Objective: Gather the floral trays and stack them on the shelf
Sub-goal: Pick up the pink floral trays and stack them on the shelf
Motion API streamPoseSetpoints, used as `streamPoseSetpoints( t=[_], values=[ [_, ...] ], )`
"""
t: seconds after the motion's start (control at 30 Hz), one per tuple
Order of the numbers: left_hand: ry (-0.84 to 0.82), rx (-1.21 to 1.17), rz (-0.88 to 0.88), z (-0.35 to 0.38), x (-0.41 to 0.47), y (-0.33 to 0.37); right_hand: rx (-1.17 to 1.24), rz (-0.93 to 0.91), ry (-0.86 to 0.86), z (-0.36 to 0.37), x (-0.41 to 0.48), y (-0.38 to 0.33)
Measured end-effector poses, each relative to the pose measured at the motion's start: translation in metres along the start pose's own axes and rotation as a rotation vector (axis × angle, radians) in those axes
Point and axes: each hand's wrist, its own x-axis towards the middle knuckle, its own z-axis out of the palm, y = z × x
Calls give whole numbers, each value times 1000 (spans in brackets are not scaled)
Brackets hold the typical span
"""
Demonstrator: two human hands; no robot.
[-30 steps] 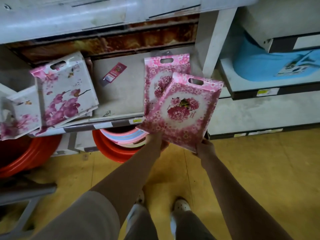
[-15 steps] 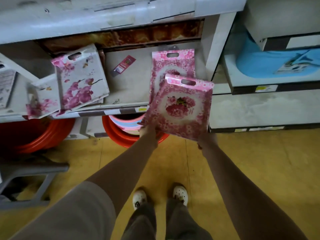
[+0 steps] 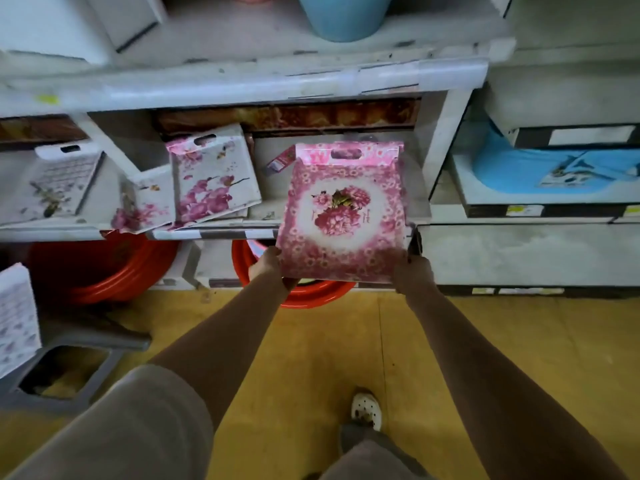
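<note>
**Tray half on the shelf: a tip or a knock is the danger**

The pink floral tray [image 3: 343, 216] lies tilted, its handle end over the shelf [image 3: 214, 233] near the right-hand end and its near end hanging out past the shelf's front edge. The left hand [image 3: 269, 269] grips the near left corner and the right hand [image 3: 413, 271] grips the near right corner, fingers curled round the rim on both sides. What lies under the tray is hidden.

If the hands let go here, most likely the overhanging end drops and the tray slides off toward the red basin [image 3: 298, 296] and the floor [image 3: 346, 341] below. It needs to be pushed further in before release.

A push at an angle could catch the far right corner on the upright post [image 3: 446, 143], which stands just beside it. Drifting left instead could nudge the white blossom trays [image 3: 214, 178], which lie crooked and overlapping at the front edge; these look easy to tip off. The paper tag [image 3: 278, 161] at the far left corner may get trapped and keep the tray from sitting flat.
</note>
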Motion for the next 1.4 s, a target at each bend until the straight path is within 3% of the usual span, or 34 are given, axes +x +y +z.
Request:
streamPoseSetpoints(
  t=[0.23,0.47,0.93,1.4],
  values=[
    [-38,290,166,-120,-42,16,-166,-151,-108,46,-75,-8],
    [182,611,355,-225,-91,26,-279,-235,-242,112,-142,-18],
    [436,397,546,-405,-157,44,-327,-440,-453,228,-269,-39],
    [555,192,549,-471,-154,57,-388,-554,-561,303,-296,-60]
  ],
)
